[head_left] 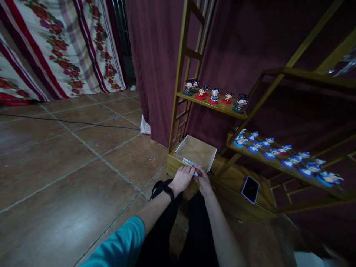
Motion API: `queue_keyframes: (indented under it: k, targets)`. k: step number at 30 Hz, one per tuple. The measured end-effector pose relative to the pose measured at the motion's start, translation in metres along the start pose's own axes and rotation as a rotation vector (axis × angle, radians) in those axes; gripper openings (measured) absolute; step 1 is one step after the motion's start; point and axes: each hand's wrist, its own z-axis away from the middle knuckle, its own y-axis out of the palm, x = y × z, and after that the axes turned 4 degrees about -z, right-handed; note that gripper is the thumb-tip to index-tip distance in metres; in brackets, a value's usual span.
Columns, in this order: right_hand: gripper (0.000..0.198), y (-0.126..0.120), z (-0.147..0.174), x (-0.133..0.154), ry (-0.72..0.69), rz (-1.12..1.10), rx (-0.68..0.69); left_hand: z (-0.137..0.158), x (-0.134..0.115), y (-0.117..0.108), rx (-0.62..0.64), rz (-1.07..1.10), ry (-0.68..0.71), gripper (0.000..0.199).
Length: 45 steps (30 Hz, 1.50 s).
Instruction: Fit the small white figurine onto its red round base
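My left hand (pixel 183 178) and my right hand (pixel 204 182) meet above my knees, at the near edge of an open cardboard box (pixel 194 150). The fingers of both are closed around a small whitish object (pixel 196 173). Most of it is hidden by the fingers, so its kind does not show. The box has pale walls and a brown bottom, and it sits on the low wooden base (pixel 174 163) of a display shelf. A dark band circles my left wrist.
Small figurines on red and black bases (pixel 214 95) line the upper shelf board. Several blue-based figurines (pixel 274 152) fill the board at the right. A phone (pixel 250 190) lies on the wooden base. A black cable (pixel 83 122) crosses the tiled floor; curtains (pixel 155 66) hang behind.
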Motion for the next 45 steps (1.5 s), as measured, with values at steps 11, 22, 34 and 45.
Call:
queue_keyframes:
  k: [11, 22, 34, 45]
  targets:
    - [0.045, -0.006, -0.004, -0.004, -0.001, 0.022, -0.005, 0.0, -0.002, 0.0, 0.006, 0.021, 0.021, 0.021]
    - [0.044, -0.002, 0.004, 0.003, -0.043, 0.048, 0.047, 0.006, -0.004, -0.005, -0.007, -0.224, 0.109, 0.021]
    - [0.04, -0.005, 0.003, 0.001, 0.022, 0.023, 0.046, 0.002, 0.004, 0.004, 0.032, -0.02, -0.022, 0.016]
    - [0.038, -0.005, -0.003, -0.002, 0.134, 0.043, 0.048, -0.02, 0.038, 0.054, -0.021, 1.334, -0.658, 0.016]
